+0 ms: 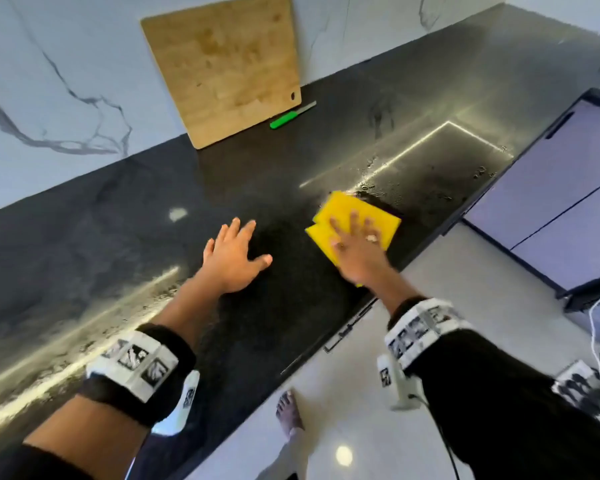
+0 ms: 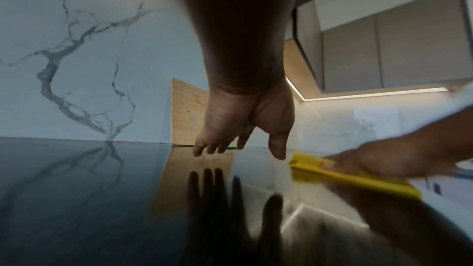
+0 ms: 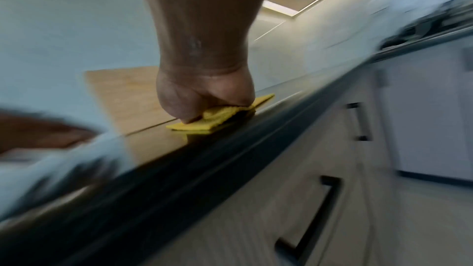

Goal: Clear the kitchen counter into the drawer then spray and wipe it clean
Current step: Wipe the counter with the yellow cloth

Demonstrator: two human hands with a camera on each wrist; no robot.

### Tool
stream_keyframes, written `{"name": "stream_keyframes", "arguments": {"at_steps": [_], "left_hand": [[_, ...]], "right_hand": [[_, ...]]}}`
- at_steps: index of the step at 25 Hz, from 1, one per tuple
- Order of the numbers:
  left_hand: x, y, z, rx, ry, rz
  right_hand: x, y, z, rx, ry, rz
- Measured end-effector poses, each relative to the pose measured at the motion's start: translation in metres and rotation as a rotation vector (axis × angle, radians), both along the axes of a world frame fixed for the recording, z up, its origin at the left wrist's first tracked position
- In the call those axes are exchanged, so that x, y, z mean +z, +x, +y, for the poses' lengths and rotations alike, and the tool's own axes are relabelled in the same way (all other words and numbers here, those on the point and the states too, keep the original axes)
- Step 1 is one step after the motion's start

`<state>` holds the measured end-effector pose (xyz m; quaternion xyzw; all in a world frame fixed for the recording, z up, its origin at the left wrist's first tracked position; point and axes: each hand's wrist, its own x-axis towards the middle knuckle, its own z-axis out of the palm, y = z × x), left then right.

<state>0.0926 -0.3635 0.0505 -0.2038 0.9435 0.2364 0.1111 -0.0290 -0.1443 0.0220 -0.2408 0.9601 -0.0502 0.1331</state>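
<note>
A folded yellow cloth (image 1: pixel 340 209) (image 2: pixel 358 181) (image 3: pixel 217 117) lies on the glossy black counter (image 1: pixel 101 220) near its front edge. My right hand (image 1: pixel 355 244) (image 3: pixel 204 96) presses flat on the cloth with fingers spread; the picture there is blurred by motion. To the left of it my left hand (image 1: pixel 232 254) (image 2: pixel 240 135) hovers just over the bare counter, fingers straight and spread, holding nothing. Droplets of spray (image 1: pixel 430 181) wet the counter to the right of the cloth.
A wooden cutting board (image 1: pixel 222 67) leans on the marble wall at the back. A green-handled knife (image 1: pixel 290 116) lies at its foot. Drawer fronts with black handles (image 3: pixel 312 215) sit below the counter edge. My bare foot (image 1: pixel 288 414) stands on the pale floor.
</note>
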Motion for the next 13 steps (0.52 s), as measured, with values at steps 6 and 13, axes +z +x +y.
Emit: {"name": "stream_keyframes", "arguments": {"at_steps": [6,13], "left_hand": [[0.024,-0.080,-0.049,0.065,0.020,-0.233],[0.010,-0.094,-0.041,0.166,0.134,-0.332]], "right_hand": [[-0.009,0.029,-0.015,0.663,-0.180,0.002],[0.000,-0.148,-0.037,-0.167,-0.076,-0.046]]}}
